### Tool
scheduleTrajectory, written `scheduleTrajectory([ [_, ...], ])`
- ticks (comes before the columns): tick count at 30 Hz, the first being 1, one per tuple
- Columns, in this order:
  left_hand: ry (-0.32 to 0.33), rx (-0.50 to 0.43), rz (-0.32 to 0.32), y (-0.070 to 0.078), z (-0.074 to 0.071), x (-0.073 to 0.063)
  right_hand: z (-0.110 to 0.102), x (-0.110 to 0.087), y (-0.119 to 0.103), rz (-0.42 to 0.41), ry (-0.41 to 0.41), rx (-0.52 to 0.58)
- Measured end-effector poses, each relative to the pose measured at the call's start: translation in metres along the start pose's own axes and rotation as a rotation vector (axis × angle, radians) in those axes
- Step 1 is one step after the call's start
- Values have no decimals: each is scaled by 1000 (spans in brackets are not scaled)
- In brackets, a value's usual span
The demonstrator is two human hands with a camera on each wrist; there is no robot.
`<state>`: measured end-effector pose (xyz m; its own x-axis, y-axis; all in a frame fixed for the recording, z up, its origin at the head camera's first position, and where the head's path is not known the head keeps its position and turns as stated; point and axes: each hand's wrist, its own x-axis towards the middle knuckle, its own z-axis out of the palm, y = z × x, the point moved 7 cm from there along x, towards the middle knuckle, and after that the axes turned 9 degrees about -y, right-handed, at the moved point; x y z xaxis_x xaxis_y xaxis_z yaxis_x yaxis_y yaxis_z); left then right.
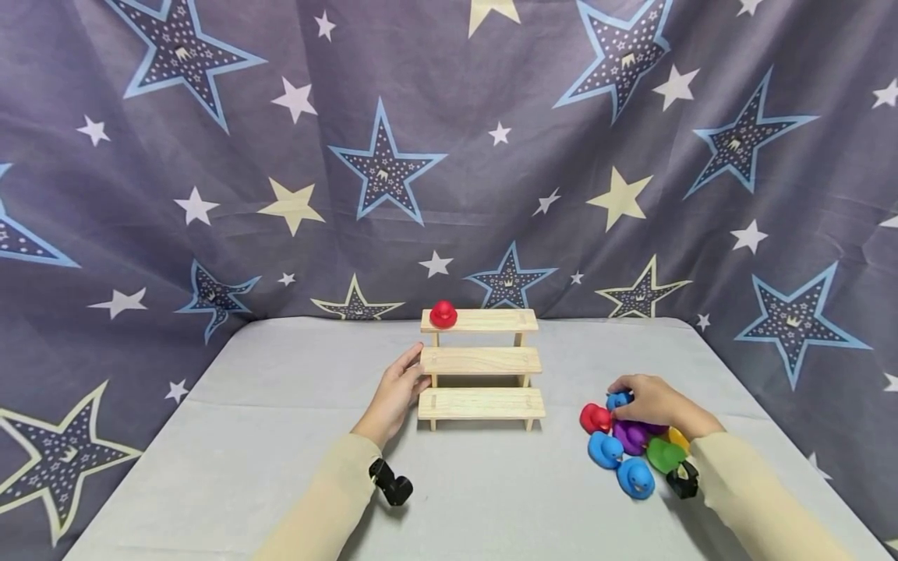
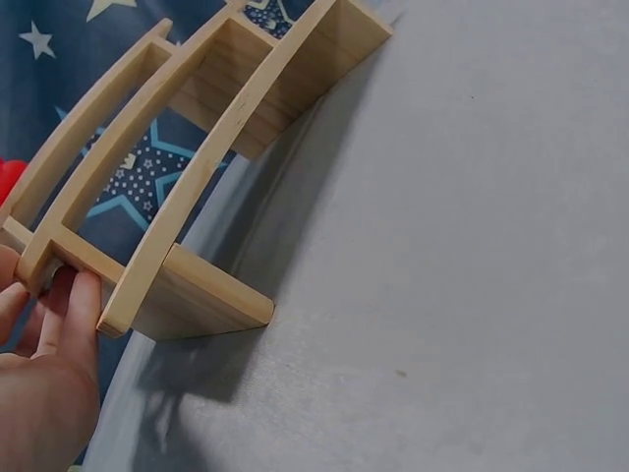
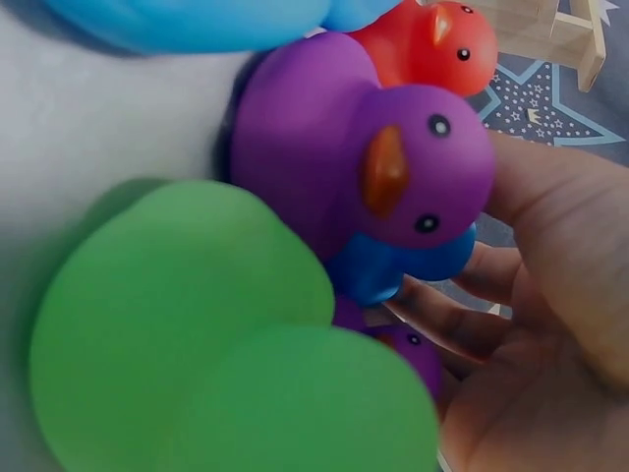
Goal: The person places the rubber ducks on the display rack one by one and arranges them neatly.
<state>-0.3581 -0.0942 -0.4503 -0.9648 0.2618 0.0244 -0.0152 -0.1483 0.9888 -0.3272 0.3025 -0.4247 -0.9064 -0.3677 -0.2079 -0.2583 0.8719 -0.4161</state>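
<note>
A three-step wooden display stand (image 1: 480,360) is upright on the cloth, with a red rubber duck (image 1: 443,315) on the left end of its top step. My left hand (image 1: 395,396) grips the stand's left side; in the left wrist view its fingers (image 2: 82,317) reach in beneath a step's end. At the right, my right hand (image 1: 658,403) holds a blue rubber duck (image 1: 617,400) at the back of a duck group, its thumb and fingers around it. Beside that hand are a purple duck (image 3: 295,138), a red duck (image 1: 595,418) and a green duck (image 1: 665,455).
Two more blue ducks (image 1: 636,478) lie at the front of the group, and a yellow duck (image 1: 677,438) is partly hidden by the right wrist. Grey cloth (image 1: 491,491) covers the table. A star-patterned curtain (image 1: 449,234) hangs behind and along both sides.
</note>
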Motion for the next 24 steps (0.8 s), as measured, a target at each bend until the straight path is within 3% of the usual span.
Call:
scheduleTrajectory([
  [24, -6, 14, 5, 2, 1, 0, -6, 1, -3, -28, 8, -19],
])
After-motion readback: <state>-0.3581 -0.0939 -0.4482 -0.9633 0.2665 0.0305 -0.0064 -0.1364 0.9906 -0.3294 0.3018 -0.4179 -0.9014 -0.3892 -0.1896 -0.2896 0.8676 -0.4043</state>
